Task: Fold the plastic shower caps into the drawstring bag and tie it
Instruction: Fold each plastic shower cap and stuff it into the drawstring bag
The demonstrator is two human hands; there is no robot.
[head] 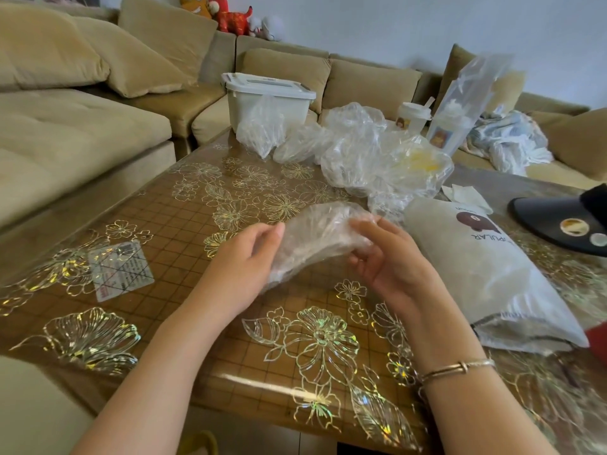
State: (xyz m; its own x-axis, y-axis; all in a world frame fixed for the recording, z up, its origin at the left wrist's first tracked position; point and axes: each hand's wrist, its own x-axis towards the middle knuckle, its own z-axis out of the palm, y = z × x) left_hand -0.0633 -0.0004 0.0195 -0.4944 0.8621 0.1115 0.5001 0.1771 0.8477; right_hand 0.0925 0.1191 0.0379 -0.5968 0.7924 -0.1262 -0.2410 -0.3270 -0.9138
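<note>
While pinched between fingers (361,224): shower cap (315,234)

both hands raised, left hand (241,261) fingers and right hand (386,257) fingers curled.

Setting: home living room. Evidence: tan sectional sofa (82,103) with loose cushions wrapping two sides of a low table (184,244); table covered by a clear floral sheet over a wood grid top; plush toys (230,14) lined along the sofa back against a plain white wall (394,21); crumpled blanket (505,139) on the far seat; lidded storage box (266,100) and drink cup (412,118) at the table's far edge.
</note>
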